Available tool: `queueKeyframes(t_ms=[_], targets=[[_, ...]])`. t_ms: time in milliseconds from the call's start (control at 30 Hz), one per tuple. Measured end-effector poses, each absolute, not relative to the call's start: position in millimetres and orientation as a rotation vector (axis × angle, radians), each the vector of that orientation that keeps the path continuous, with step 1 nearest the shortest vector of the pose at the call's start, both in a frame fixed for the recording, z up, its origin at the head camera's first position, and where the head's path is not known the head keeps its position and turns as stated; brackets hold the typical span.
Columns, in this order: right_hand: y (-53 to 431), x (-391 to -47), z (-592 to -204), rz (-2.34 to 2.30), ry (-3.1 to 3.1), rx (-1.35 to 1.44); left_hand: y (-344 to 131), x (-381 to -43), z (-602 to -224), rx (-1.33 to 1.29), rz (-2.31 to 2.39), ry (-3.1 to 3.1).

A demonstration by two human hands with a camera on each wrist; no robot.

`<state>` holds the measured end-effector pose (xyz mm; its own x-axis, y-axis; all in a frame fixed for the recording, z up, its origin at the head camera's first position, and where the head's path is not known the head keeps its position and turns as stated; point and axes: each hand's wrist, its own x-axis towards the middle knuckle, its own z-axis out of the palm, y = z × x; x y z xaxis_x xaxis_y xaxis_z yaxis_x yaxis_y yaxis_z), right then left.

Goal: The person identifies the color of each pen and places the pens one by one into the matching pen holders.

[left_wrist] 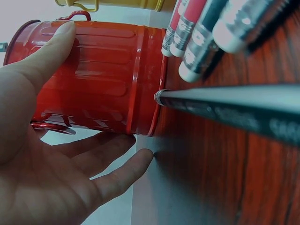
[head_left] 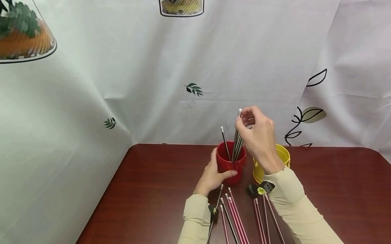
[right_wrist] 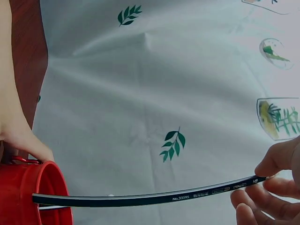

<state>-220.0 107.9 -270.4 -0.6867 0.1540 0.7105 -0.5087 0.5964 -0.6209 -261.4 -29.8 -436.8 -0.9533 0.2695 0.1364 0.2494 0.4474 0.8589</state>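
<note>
My left hand (head_left: 209, 177) grips a small red bucket (head_left: 240, 170), its thumb on the near wall and its fingers round the far side. Over the rim, my right hand (head_left: 260, 135) pinches a black pencil (right_wrist: 140, 198) near its white eraser end. That pencil slants down, its lower end inside the bucket. Another dark pencil (head_left: 225, 138) stands in the bucket, eraser up. Close by the bucket's base in the left wrist view lie pencils with white erasers, one a dark pencil (left_wrist: 225, 105). The bucket's inside bottom is hidden.
A yellow bucket (head_left: 284, 155) stands to the right, partly behind my right wrist. Red and black pencils (head_left: 238, 227) lie on the brown table (head_left: 130, 216) between my forearms, with more red pencils (head_left: 260, 226) by the right sleeve. A pale cloth (head_left: 156, 115) hangs behind the table.
</note>
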Motion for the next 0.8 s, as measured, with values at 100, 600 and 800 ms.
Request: queueKeyframes(t_ms=[100,600,800], targets=[[107.6,-221.7,-270.1,1.143,-2.043,0.276,-30.3,-260.5,-437.7,0.491,1.585,2.642],[107.9,-226.8,-277.0,1.161,-1.996,0.299,-30.9,-261.1,-434.7,0.495,1.595,2.645],[106.7,-228.8,-280.4,1.15,-1.976,0.303,-31.7,-260.9,-435.5,0.496,1.604,2.64]])
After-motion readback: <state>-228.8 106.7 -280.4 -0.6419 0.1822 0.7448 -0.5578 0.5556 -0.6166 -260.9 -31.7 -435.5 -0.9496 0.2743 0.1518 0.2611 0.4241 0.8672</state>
